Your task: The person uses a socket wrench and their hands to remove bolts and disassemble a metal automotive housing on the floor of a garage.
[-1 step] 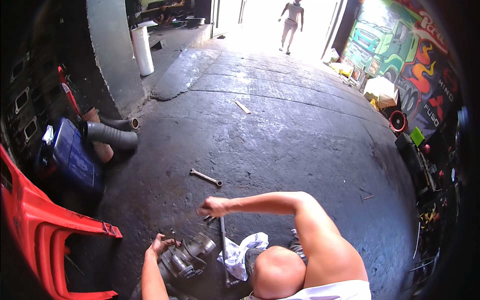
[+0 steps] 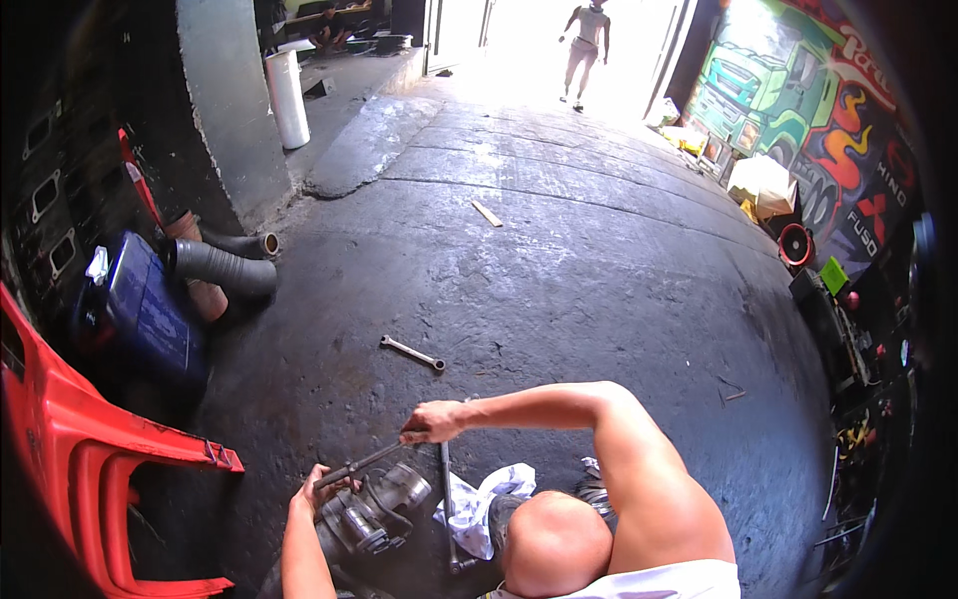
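My right hand (image 2: 433, 422) is closed around the far end of a long metal wrench (image 2: 374, 459), which slants down to the left. The near end of the wrench lies in my left hand (image 2: 319, 488), its fingers curled round it. Under the wrench sits a grey cast-metal machine part (image 2: 371, 514) with a round, pipe-like end; my left hand is over its left side and partly hides it. Just right of that part a second long steel bar (image 2: 446, 489) lies beside a stained white rag (image 2: 486, 504).
A combination wrench (image 2: 412, 353) lies on the dark concrete floor ahead. At the left are a red plastic chair (image 2: 110, 454), a blue container (image 2: 150, 309) and black hoses (image 2: 225, 270). Clutter lines the right wall. A person (image 2: 585, 55) is in the bright doorway.
My right hand was blurred and slightly farther left; it is now a little lower and to the right. The wrench between my hands, smeared before, shows clearly now. My left hand barely moved.
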Available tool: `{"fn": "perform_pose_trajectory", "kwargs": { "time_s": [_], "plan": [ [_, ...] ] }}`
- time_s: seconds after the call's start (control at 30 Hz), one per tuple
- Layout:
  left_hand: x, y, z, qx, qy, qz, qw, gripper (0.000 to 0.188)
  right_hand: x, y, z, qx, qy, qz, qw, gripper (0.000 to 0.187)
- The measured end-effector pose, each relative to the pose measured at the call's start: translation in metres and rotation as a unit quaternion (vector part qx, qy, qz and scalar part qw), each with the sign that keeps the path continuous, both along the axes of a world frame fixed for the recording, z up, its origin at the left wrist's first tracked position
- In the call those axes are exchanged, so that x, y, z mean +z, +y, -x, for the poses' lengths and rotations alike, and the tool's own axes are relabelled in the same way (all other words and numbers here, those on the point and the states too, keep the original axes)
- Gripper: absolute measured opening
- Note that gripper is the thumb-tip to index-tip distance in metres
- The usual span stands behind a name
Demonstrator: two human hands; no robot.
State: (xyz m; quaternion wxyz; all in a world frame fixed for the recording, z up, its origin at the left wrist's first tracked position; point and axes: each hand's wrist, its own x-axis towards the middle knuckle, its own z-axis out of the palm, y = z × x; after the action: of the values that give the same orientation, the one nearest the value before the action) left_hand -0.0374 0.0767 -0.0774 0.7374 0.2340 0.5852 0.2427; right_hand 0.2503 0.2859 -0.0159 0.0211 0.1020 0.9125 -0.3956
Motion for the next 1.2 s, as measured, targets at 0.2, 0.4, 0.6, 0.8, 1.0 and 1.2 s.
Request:
{"fn": "perform_pose_trajectory", "kwargs": {
  "time_s": [0.2, 0.4, 0.6, 0.8, 1.0, 1.2],
  "plan": [
    [0.006, 0.01, -0.016, -0.051, 0.005, 0.045, 0.998, 0.075, 0.017, 0.049, 0.007, -0.22, -0.194, -0.058, 0.954, 0.057],
    [0.005, 0.006, -0.015, -0.011, 0.017, 0.068, 0.997, 0.074, -0.013, 0.012, 0.006, -0.17, -0.164, 0.03, 0.971, 0.054],
    [0.031, 0.017, -0.048, 0.013, 0.048, 0.023, 0.999, 0.07, -0.021, 0.041, -0.021, -0.145, -0.166, 0.039, 0.975, 0.044],
    [-0.036, -0.017, 0.021, 0.022, 0.066, 0.043, 0.997, 0.072, -0.026, 0.04, 0.03, -0.078, -0.094, -0.034, 0.992, 0.028],
    [-0.014, 0.02, -0.011, 0.034, 0.029, -0.022, 0.999, 0.055, -0.001, 0.027, -0.005, 0.0, -0.241, -0.08, 0.967, 0.046],
    [0.0, 0.001, -0.003, 0.065, -0.112, 0.083, 0.988, 0.052, -0.01, 0.024, 0.002, -0.219, -0.136, 0.126, 0.958, 0.066]
  ]
}}
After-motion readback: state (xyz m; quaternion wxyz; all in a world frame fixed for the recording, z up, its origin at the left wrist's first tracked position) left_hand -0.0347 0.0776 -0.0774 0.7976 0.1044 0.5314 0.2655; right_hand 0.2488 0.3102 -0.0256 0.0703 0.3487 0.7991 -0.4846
